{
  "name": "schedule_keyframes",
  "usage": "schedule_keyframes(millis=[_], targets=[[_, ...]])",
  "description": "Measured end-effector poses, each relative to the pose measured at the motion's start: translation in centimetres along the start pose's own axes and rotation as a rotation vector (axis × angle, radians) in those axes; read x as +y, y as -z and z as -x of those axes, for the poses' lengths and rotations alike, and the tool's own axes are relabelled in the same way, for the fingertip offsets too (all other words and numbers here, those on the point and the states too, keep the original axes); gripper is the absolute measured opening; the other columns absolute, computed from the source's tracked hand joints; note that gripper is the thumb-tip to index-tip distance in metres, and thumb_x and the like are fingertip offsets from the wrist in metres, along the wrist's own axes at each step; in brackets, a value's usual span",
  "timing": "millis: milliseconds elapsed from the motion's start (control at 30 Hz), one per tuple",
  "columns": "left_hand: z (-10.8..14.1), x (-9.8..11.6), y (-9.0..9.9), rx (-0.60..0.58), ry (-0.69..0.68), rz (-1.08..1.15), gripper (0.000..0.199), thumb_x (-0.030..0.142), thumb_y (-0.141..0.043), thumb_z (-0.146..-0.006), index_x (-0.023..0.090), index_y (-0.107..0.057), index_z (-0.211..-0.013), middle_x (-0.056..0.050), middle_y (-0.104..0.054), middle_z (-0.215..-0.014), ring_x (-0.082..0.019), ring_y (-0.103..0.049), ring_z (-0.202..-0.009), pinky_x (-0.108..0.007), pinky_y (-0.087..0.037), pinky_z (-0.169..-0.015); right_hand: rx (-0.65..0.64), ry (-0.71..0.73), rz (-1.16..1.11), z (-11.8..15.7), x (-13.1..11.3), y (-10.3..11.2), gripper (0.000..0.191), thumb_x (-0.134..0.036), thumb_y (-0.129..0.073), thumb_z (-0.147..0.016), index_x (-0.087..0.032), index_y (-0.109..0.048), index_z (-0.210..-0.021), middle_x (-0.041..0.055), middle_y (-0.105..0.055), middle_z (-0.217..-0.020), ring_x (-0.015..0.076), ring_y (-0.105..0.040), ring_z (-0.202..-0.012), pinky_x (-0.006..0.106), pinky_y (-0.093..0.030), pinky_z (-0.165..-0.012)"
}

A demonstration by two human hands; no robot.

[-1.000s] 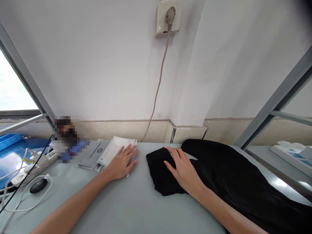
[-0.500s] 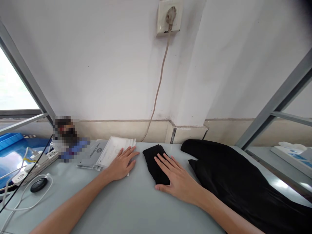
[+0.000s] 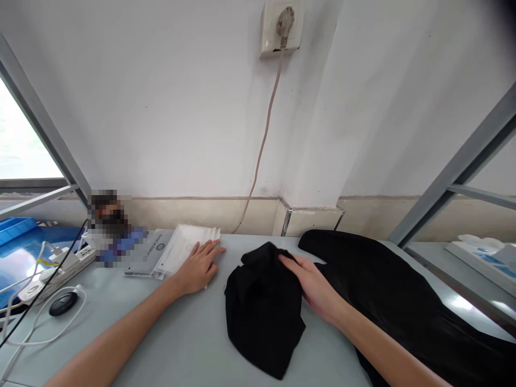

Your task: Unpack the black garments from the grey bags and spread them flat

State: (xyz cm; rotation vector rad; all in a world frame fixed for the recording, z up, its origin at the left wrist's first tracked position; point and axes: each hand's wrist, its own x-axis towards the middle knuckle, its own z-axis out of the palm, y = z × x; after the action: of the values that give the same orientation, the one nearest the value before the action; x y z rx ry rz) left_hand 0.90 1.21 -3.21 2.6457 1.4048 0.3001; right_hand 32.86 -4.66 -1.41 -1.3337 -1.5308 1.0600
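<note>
My right hand (image 3: 312,279) pinches the upper right edge of a piece of black cloth (image 3: 264,312), which hangs partly unfolded over the grey table (image 3: 193,344). Its exact kind cannot be made out. With fingers stretched out, my left hand (image 3: 199,267) lies over the right side of a white plastic packet (image 3: 179,244). Left of that packet is a grey printed bag (image 3: 149,252), partly beneath it. A larger black garment (image 3: 374,285) spreads across the right of the table, behind my right forearm.
A power strip (image 3: 56,277) with white cables and a round black device (image 3: 63,304) occupy the left side. A tissue pack (image 3: 487,258) lies at the far right. Metal posts (image 3: 455,166) rise on both sides; a wall socket (image 3: 282,27) with a hanging cord is ahead.
The small black cloth, folded flat under my right palm before, is now lifted and opened out toward me. My right hand has gone from flat to pinching. My left hand shifted slightly left.
</note>
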Motion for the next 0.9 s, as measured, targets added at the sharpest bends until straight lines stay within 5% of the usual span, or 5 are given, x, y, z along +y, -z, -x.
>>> schedule_keyframes(millis=[267,500,667,767,900], targets=[[0.2,0.0,0.0,0.013,-0.017,0.014,0.056,0.017,-0.039,-0.103,0.029,-0.045,-0.157,-0.007,-0.033,-0.172,-0.029,-0.027,-0.161,-0.061,-0.017,-0.131,0.34,0.176,0.379,-1.4,2.3,1.0,0.034,-0.043,-0.056,-0.092,-0.024,-0.064,-0.119,0.0141,-0.067,-0.124,0.0353,-0.063,-0.112,0.05,-0.048,-0.096],[0.2,0.2,-0.1,0.029,-0.006,0.02,0.054,0.016,-0.04,-0.102,0.027,-0.047,-0.155,-0.008,-0.034,-0.172,-0.03,-0.027,-0.16,-0.063,-0.017,-0.13,0.014,0.193,0.6,0.7,-0.1,-0.1,0.037,-0.056,-0.04,-0.107,-0.028,-0.057,-0.089,-0.0045,-0.057,-0.061,0.0204,-0.056,-0.056,0.036,-0.04,-0.061],[0.3,0.5,-0.1,0.07,-0.074,0.036,0.061,0.007,-0.041,-0.097,0.027,-0.047,-0.154,-0.005,-0.036,-0.171,-0.029,-0.026,-0.161,-0.063,-0.016,-0.131,-0.245,0.276,0.644,1.6,-0.8,-0.5,0.043,-0.063,-0.051,-0.103,-0.028,-0.066,-0.124,0.0045,-0.078,-0.105,0.0275,-0.071,-0.103,0.044,-0.053,-0.093],[0.5,1.3,0.3,0.098,-0.199,0.064,0.072,0.0,-0.041,-0.091,0.029,-0.043,-0.157,-0.002,-0.034,-0.172,-0.024,-0.025,-0.161,-0.059,-0.013,-0.133,-0.362,0.369,0.7,1.9,-1.0,-0.6,0.062,-0.068,-0.056,-0.1,-0.024,-0.06,-0.143,0.0114,-0.064,-0.15,0.0335,-0.048,-0.148,0.056,-0.028,-0.126],[0.7,2.2,0.9,0.114,-0.258,0.084,0.064,0.009,-0.048,-0.098,0.028,-0.04,-0.158,-0.003,-0.033,-0.172,-0.023,-0.025,-0.162,-0.056,-0.012,-0.134,-0.411,0.378,0.761,2.0,-0.7,-1.1,0.074,-0.075,-0.069,-0.086,-0.017,-0.063,-0.133,0.0173,-0.053,-0.161,0.0379,-0.031,-0.159,0.059,-0.009,-0.133]])
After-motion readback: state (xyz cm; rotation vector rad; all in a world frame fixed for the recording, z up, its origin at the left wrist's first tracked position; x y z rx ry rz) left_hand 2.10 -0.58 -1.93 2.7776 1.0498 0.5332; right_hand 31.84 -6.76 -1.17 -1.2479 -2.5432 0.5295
